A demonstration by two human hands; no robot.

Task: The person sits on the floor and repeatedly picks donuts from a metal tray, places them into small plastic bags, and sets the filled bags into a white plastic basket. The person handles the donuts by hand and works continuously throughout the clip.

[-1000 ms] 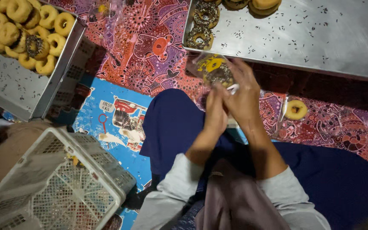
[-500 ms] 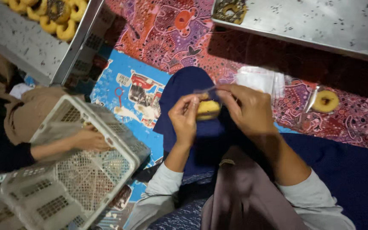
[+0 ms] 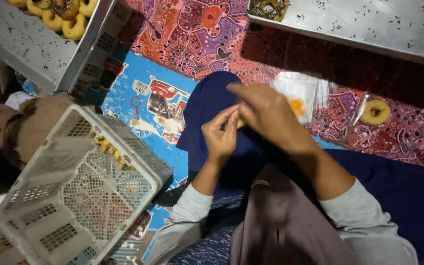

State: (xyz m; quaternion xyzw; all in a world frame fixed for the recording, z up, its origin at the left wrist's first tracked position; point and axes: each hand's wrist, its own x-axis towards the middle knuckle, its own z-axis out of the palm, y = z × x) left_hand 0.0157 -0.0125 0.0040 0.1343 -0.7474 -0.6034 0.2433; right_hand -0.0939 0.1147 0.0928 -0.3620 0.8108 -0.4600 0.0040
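Observation:
My left hand [image 3: 220,134] and my right hand [image 3: 267,114] meet over my dark blue knee, pinching a bagged yellow doughnut [image 3: 241,123] between their fingertips; most of it is hidden by the fingers. Just right of my right hand lies a stack of clear plastic bags [image 3: 300,95]. Further right, a wrapped doughnut [image 3: 374,112] rests on the patterned red cloth [image 3: 192,34].
A white plastic basket [image 3: 82,191] stands at lower left, with another person's brown-clothed body [image 3: 23,122] beside it. One metal tray [image 3: 20,44] with several doughnuts [image 3: 60,14] sits top left; a second metal tray [image 3: 369,24] holds a dark-sprinkled doughnut [image 3: 268,7] top right.
My hands came down from near the far tray to my knee, still working the bagged doughnut. The other person's hand on the basket has drawn away.

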